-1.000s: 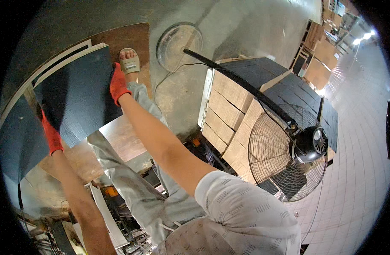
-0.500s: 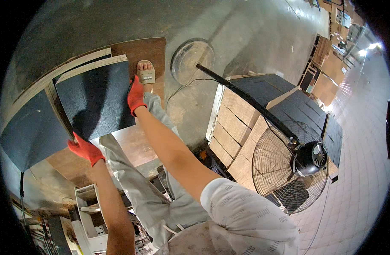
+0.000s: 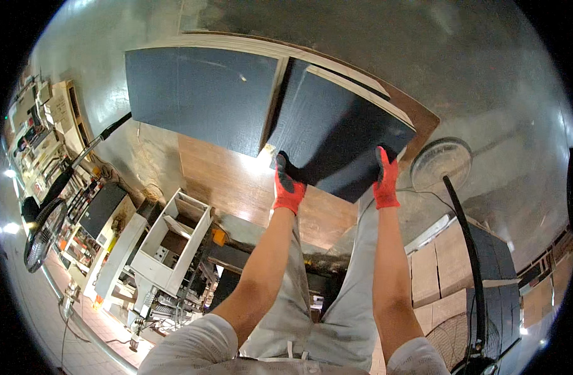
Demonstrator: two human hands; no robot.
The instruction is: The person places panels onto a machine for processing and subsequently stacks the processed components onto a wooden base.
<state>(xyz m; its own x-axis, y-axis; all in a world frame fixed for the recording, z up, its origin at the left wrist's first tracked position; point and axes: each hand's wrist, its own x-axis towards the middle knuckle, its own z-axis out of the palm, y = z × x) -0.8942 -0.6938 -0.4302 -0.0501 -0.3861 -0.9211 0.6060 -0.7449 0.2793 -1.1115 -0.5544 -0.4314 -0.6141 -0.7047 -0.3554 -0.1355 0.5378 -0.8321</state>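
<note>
Both my hands wear red gloves with black palms. My left hand (image 3: 289, 187) is closed on the near left corner of a dark grey board (image 3: 339, 128), its thumb on top. At the same board's near right edge, my right hand (image 3: 386, 180) grips with the thumb up and the fingers mostly hidden beneath. The board has a pale, layered far edge and lies a little askew over another board, which shows along its far side. Left of it is a second dark board (image 3: 199, 87), with a narrow gap between them.
Brown sheet panels (image 3: 214, 156) lie under the boards. A pedestal fan's round base (image 3: 441, 164) stands at right, its pole (image 3: 471, 250) crossing stacked boards (image 3: 439, 269). Another fan (image 3: 45, 234) is at far left. A white open box-like cabinet (image 3: 174, 240) stands near left.
The view has turned left, so the boards now sit mid-picture. My hands remain at the right-hand board, both now along its near side in the picture.
</note>
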